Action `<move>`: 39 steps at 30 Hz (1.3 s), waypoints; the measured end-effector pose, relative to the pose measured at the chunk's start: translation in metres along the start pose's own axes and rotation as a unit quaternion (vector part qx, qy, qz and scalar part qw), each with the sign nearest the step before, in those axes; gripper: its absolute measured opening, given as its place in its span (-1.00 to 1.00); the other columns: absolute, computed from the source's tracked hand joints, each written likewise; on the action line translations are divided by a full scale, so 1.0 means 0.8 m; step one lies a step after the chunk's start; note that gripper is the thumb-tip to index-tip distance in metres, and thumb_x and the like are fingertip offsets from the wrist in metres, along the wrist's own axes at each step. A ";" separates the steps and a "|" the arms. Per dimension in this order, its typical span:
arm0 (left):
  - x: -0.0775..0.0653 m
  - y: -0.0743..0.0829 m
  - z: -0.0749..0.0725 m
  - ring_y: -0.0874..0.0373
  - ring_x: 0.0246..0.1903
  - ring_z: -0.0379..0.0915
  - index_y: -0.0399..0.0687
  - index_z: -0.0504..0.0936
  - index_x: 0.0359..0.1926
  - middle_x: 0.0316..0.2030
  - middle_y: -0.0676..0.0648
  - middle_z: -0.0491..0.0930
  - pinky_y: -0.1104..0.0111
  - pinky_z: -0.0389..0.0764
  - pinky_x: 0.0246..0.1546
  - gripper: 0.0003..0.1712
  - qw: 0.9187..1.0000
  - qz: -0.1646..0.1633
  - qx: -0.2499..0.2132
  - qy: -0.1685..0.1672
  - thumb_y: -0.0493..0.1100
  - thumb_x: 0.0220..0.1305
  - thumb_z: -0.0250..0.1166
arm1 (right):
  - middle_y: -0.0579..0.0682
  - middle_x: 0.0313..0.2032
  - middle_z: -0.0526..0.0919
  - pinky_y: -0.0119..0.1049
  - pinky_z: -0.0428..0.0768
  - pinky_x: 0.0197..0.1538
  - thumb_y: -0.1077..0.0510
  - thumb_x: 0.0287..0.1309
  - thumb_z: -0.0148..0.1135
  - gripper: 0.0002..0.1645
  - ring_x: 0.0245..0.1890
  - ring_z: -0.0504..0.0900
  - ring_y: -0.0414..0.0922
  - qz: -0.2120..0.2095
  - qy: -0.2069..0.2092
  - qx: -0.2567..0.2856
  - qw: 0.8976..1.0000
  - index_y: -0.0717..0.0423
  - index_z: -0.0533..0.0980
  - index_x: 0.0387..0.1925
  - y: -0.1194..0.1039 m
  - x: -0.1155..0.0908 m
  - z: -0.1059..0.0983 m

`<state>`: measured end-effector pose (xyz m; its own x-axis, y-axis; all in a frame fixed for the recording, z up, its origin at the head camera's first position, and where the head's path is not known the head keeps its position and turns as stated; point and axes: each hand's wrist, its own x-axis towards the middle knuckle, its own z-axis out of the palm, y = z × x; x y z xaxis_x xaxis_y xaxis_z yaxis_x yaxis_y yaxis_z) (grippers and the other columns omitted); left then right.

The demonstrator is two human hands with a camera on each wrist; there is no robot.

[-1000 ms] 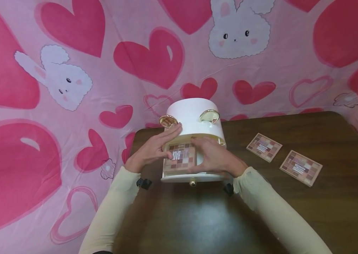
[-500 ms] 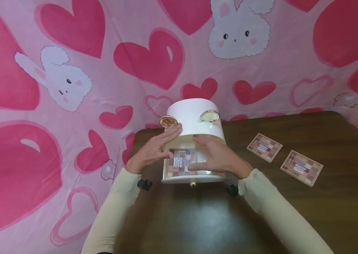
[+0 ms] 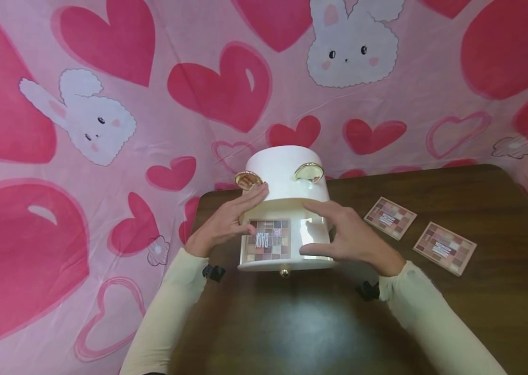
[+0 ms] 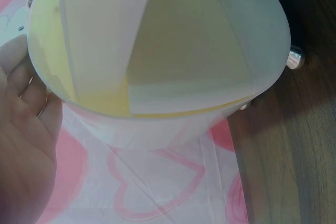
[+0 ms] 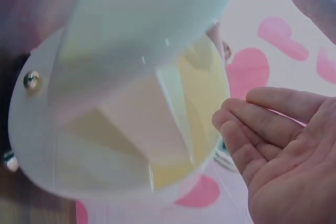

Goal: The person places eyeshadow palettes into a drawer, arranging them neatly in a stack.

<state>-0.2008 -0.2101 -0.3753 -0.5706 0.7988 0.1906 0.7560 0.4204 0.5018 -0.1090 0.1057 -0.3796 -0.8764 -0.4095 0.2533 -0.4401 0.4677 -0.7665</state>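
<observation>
A white rounded organizer box with gold ear-shaped trims stands on the table, its drawer pulled out at the front. Inside the drawer, on the left, an eyeshadow palette lies flat with "BACK" printed on it. My left hand rests along the box's left side, fingers extended, thumb over the palette's left edge. Holding nothing, my right hand is at the drawer's right side with thumb and fingers spread apart. In the right wrist view its straight fingers are beside the white box; contact is unclear.
Two more eyeshadow palettes, a nearer one and a farther one, lie on the dark wooden table to the right. A gold knob sticks out from the drawer front. A pink heart-patterned cloth hangs behind the table.
My right hand has let go of the palette, which now lies flat in the drawer's left part, and has moved right. My left hand has stayed on the box.
</observation>
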 end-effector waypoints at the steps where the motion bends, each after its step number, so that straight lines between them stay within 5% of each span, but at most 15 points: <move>1: 0.000 0.000 0.000 0.13 0.53 -0.10 0.02 0.11 0.57 0.56 0.04 0.01 -0.03 0.36 0.30 0.19 1.000 0.000 0.000 0.000 0.68 0.16 -0.11 | 0.08 0.26 0.51 0.18 0.59 0.07 -0.22 -0.17 0.63 0.13 0.12 0.53 0.08 0.005 0.003 -0.001 1.000 0.05 0.38 0.42 0.002 -0.004 -0.003; 13: -0.002 -0.002 0.002 0.09 0.53 -0.10 -0.02 0.13 0.57 0.56 0.00 0.02 -0.06 0.30 0.34 0.17 1.000 0.008 0.005 0.013 0.65 0.18 -0.07 | 0.17 0.38 0.40 0.39 0.42 0.15 -0.18 -0.10 0.61 0.10 0.32 0.38 0.24 0.062 0.035 -0.050 0.996 0.07 0.35 0.44 0.043 -0.052 -0.043; 20: -0.003 -0.001 0.001 0.12 0.52 -0.08 -0.02 0.15 0.56 0.56 0.03 0.03 0.01 0.37 0.30 0.17 1.000 0.007 0.010 0.018 0.66 0.17 -0.10 | 0.27 0.44 0.27 0.56 0.26 0.12 -0.24 -0.02 0.55 0.12 0.34 0.26 0.39 0.157 0.040 -0.052 0.985 -0.10 0.24 0.52 0.079 -0.089 -0.068; 30: -0.002 0.001 0.003 0.09 0.52 -0.06 -0.05 0.17 0.55 0.55 -0.01 0.07 0.04 0.39 0.29 0.19 1.000 0.006 0.006 0.023 0.67 0.17 -0.11 | 0.38 0.42 0.22 0.56 0.22 0.10 -0.22 0.11 0.47 0.13 0.30 0.23 0.47 0.248 0.062 -0.031 0.966 -0.02 0.13 0.56 0.143 -0.150 -0.096; 34: -0.001 0.001 0.004 0.10 0.52 -0.06 -0.04 0.16 0.55 0.55 -0.02 0.06 0.04 0.42 0.27 0.17 1.000 0.005 0.005 0.021 0.66 0.18 -0.11 | 0.45 0.39 0.22 0.49 0.29 0.07 -0.20 0.13 0.46 0.14 0.26 0.25 0.45 0.277 0.078 -0.026 0.957 0.08 0.10 0.56 0.167 -0.173 -0.104; 39: -0.001 0.001 0.003 0.12 0.52 -0.07 -0.04 0.16 0.55 0.55 0.00 0.05 0.08 0.43 0.27 0.16 1.000 0.006 0.004 0.020 0.65 0.20 -0.11 | 0.56 0.27 0.32 0.17 0.43 -0.06 -0.15 0.15 0.46 0.11 0.10 0.39 0.41 0.282 0.090 -0.064 0.953 0.28 0.14 0.50 0.200 -0.197 -0.111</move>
<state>-0.1988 -0.2089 -0.3769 -0.5738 0.7860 0.2301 0.7653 0.4146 0.4923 -0.0584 0.3143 -0.4897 -0.9949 0.0703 -0.0726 0.1010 0.6702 -0.7353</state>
